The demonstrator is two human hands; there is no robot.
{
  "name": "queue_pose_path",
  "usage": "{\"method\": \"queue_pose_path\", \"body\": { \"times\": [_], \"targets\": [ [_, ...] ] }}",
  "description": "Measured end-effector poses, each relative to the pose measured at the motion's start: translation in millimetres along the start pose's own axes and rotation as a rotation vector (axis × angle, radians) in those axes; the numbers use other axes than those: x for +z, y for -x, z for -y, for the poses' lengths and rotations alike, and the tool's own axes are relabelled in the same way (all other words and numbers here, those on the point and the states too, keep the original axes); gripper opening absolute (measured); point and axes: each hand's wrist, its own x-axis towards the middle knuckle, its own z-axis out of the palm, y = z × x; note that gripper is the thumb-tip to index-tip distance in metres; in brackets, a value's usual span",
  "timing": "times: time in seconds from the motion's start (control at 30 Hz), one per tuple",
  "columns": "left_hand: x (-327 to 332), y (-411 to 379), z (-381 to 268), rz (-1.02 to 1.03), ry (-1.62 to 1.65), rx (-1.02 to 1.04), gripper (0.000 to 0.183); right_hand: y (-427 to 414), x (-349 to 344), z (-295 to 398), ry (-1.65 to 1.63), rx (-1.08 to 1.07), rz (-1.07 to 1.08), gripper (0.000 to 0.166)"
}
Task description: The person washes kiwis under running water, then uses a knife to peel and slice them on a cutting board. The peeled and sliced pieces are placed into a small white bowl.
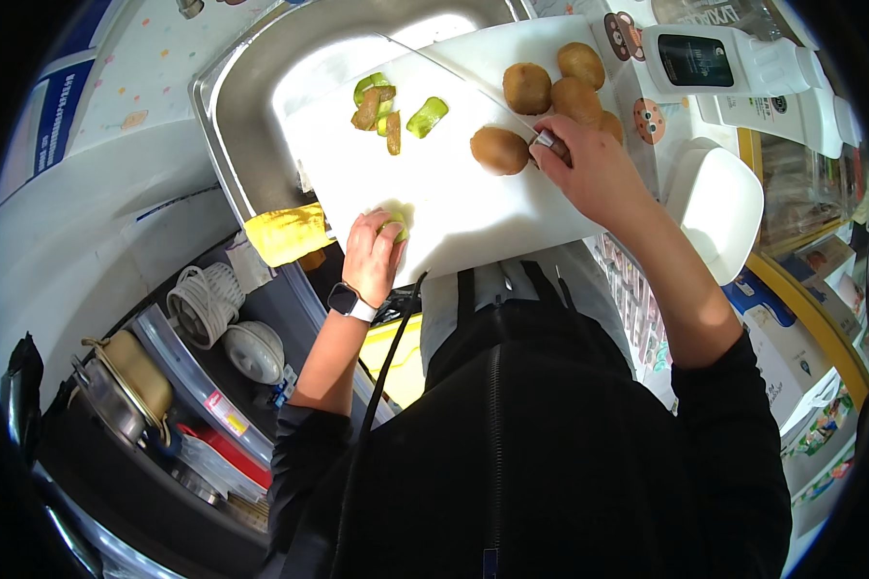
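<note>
On a white cutting board point(434, 210) my left hand point(373, 250) holds a peeled green piece of kiwifruit point(399, 226) near the board's left front corner. My right hand point(586, 163) grips the handle of a knife point(463, 78), whose long thin blade points to the upper left, over the board. An unpeeled brown kiwifruit point(500, 150) lies just left of my right hand. Several more kiwifruits point(526, 88) are grouped above it at the board's right. Toward the upper left lie a small pile of peel pieces point(369, 108) and, apart from it, a single green piece point(428, 117).
The board lies partly over a steel sink point(250, 137). A yellow cloth point(290, 233) hangs by its left edge. At the right stand a white container point(720, 210) and white bottles point(724, 61). Below left, a shelf holds a coiled white cable point(206, 304) and pans point(127, 383).
</note>
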Motion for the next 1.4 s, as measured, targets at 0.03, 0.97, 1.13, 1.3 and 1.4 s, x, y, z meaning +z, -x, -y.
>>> {"method": "queue_pose_path", "body": {
  "times": [0.03,0.97,1.13,1.3,1.4],
  "targets": [
    [2.3,4.2,0.3,-0.005,0.041,-0.021,0.049,1.7,0.6,2.0,0.003,0.007,0.029,0.027],
    [-2.2,9.4,-44.3,-0.231,0.206,-0.508,0.052,103.4,106.8,1.3,0.074,-0.484,0.150,0.052],
    [-8.8,0.0,-49.8,-0.230,0.325,-0.558,0.051,108.0,109.0,0.9,0.094,-0.503,0.163,0.051],
    [3.5,4.2,-50.8,-0.356,0.314,-0.537,0.049,110.9,109.9,2.8,0.101,-0.502,0.165,0.053],
    [4.6,5.6,-46.9,-0.312,0.339,-0.509,0.051,112.7,109.6,2.5,0.141,-0.502,0.175,0.057]
  ]
}}
